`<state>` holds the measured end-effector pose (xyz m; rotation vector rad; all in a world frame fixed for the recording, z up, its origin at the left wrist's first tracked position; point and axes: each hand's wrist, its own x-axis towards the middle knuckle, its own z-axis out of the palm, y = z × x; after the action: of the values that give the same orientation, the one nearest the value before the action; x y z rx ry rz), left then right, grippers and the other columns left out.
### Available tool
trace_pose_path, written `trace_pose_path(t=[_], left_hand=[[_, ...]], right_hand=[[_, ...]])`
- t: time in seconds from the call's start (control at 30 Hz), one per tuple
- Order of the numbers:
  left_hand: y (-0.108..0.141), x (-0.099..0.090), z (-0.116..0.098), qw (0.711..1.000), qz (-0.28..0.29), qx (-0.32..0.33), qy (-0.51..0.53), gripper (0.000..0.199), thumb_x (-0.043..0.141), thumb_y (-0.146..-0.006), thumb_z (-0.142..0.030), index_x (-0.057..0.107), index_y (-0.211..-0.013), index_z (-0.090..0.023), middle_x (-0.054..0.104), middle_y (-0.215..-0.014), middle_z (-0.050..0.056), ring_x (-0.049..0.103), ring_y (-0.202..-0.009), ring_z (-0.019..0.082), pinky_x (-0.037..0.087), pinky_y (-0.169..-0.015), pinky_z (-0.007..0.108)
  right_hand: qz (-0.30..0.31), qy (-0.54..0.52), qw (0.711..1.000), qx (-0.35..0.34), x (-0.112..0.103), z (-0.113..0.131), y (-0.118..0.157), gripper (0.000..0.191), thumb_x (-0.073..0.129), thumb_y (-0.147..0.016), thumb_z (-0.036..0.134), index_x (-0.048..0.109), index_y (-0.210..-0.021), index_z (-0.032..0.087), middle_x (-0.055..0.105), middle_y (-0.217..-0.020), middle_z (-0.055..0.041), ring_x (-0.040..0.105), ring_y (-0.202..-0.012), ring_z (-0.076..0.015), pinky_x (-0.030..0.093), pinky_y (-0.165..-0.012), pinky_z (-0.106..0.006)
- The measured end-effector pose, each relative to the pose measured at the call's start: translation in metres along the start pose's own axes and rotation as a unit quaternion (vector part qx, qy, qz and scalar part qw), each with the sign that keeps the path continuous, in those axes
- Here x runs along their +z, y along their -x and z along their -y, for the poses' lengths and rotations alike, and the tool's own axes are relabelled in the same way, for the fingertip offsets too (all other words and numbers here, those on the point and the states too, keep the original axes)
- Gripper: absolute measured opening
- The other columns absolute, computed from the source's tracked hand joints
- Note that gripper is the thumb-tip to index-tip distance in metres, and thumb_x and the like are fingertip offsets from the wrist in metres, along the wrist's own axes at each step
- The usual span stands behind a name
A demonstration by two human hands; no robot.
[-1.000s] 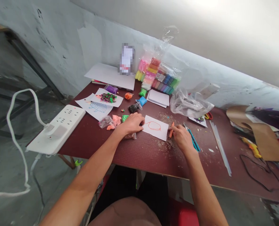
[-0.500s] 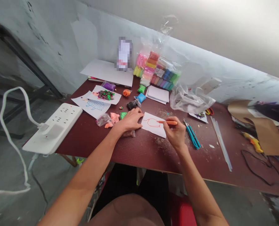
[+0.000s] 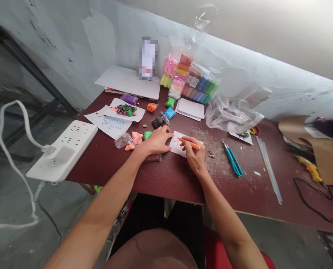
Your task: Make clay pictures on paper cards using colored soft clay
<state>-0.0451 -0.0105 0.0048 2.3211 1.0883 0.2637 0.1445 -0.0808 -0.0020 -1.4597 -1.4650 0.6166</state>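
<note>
Though aslant, orange pen (image 3: 194, 145), tip leftward.

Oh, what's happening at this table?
Someone is drawing: the right hand holds an orange pen to a small white sheet, and the left hand rests at the sheet's left edge. Orange lines show on it, partly covered by the right hand. Nearby lie a blue drawing, bags of coloured clay-like material and a teal cutter.
</note>
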Motion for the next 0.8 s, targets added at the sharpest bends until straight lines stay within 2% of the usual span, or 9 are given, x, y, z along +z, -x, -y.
trace_pose_path(t=[0.1, 0.27, 0.57, 0.8], left_hand=[[0.001, 0.000, 0.001, 1.000, -0.002, 0.011, -0.007, 0.045, 0.067, -0.085, -0.029, 0.070, -0.128, -0.021, 0.056, -0.138, 0.012, 0.054, -0.132, 0.030, 0.044, -0.116, 0.042], [0.002, -0.002, 0.001, 1.000, 0.006, 0.008, -0.003, 0.047, 0.072, -0.083, -0.033, 0.070, -0.128, -0.021, 0.055, -0.140, 0.011, 0.052, -0.134, 0.030, 0.043, -0.117, 0.042], [0.001, -0.002, 0.001, 1.000, 0.007, 0.006, -0.005, 0.050, 0.075, -0.083, -0.034, 0.069, -0.131, -0.021, 0.055, -0.141, 0.012, 0.052, -0.135, 0.032, 0.044, -0.116, 0.043], [0.000, 0.000, 0.003, 1.000, 0.004, 0.005, -0.007, 0.047, 0.072, -0.087, -0.031, 0.068, -0.133, -0.021, 0.054, -0.143, 0.012, 0.052, -0.137, 0.030, 0.042, -0.119, 0.042]], right_hand=[[0.018, 0.016, 1.000, -0.002, 0.002, -0.001, 0.004, 0.026, 0.057, -0.091, 0.037, 0.075, -0.096, 0.020, 0.079, -0.084, -0.0057, 0.069, -0.066, -0.0165, 0.054, -0.063, -0.029], [-0.011, 0.049, 0.998, -0.037, 0.007, -0.002, 0.006, 0.022, 0.059, -0.091, 0.037, 0.073, -0.086, 0.020, 0.080, -0.087, -0.0077, 0.069, -0.068, -0.0171, 0.051, -0.062, -0.029], [-0.036, 0.053, 0.996, -0.055, 0.011, -0.006, 0.007, 0.015, 0.062, -0.088, 0.034, 0.067, -0.083, 0.021, 0.076, -0.078, -0.0042, 0.058, -0.054, -0.0131, 0.045, -0.052, -0.027], [-0.025, 0.033, 0.996, -0.075, 0.012, -0.005, 0.008, 0.014, 0.064, -0.090, 0.034, 0.067, -0.082, 0.023, 0.080, -0.089, -0.0063, 0.069, -0.069, -0.0167, 0.052, -0.061, -0.029]])
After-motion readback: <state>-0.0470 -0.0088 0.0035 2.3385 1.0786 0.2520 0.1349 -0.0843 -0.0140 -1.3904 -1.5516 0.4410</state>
